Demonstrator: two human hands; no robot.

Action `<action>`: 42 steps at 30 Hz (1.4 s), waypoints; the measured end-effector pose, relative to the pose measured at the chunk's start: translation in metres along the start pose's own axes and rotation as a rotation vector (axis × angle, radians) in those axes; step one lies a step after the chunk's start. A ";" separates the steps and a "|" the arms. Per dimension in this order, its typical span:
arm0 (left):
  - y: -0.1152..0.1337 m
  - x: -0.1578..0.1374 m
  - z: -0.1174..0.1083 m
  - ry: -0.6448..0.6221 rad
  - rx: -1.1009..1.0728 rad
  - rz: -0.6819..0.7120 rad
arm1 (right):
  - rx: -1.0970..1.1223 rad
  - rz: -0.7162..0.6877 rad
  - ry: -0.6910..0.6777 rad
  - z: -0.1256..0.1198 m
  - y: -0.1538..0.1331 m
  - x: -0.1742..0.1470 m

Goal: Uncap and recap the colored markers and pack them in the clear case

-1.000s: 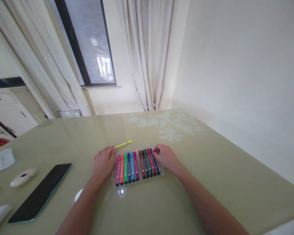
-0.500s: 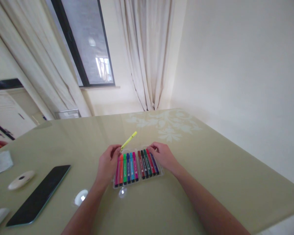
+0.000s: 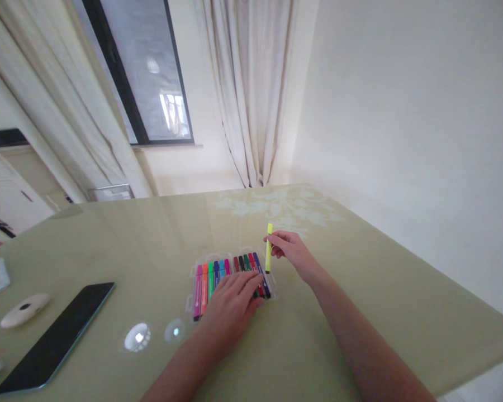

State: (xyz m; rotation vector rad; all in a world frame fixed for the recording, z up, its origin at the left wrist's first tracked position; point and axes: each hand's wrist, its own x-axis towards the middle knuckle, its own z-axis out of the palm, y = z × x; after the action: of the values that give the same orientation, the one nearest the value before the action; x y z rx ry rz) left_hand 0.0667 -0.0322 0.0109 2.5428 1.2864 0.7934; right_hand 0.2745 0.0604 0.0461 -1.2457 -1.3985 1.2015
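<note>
1. Head view: my right fingers (image 3: 276,240) are pinched on the yellow marker (image 3: 269,258), held near its upper, yellow end. It's approx upright, dark end down, just over the outer edge of the clear case (image 3: 274,290). Can't tell if that lower tip's touching the plastic or just above it.

2. My left fingers (image 3: 243,279) are a bit apart, laid palm-down across the case, w/ nothing clamped in them AFAICT. They hide the lower parts of several markers. How hard they press, if at all, I can't tell.

3. Done so far: beyond & left of my left fingers, the left group of markers (image 3: 205,282) lies side by side, six tops showing (purple, orange, green, dark blue, light blue, pink). Right by the left fingertips is the right group of markers (image 3: 246,262), five tops (dark red, black, green, red, purple).

4. Left, imo: just the yellow one. It's the only marker I see not lying in the case; there's a bare strip below my right fingers, beside the purple of the right group. So I'd call it nearly complete, w/ one marker not yet down.

5. Well left of my left fingers, same surface (image 3: 171,229): a dark flat device (image 3: 58,340) & a white oval thing (image 3: 25,310), both apart from the case.
</note>
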 end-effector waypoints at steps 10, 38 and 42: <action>0.003 -0.003 0.010 -0.140 0.174 0.103 | -0.405 0.102 -0.109 0.001 0.030 0.000; 0.001 -0.005 0.007 -0.192 0.220 0.118 | -0.697 -0.072 -0.163 0.004 0.021 -0.004; 0.002 -0.005 0.008 -0.177 0.231 0.118 | -0.703 -0.079 -0.163 0.003 0.024 -0.003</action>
State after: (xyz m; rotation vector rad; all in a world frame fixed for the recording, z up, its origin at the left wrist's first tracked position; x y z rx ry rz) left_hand 0.0701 -0.0371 0.0031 2.8176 1.2452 0.4482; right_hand 0.2747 0.0575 0.0219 -1.5561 -2.0753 0.7819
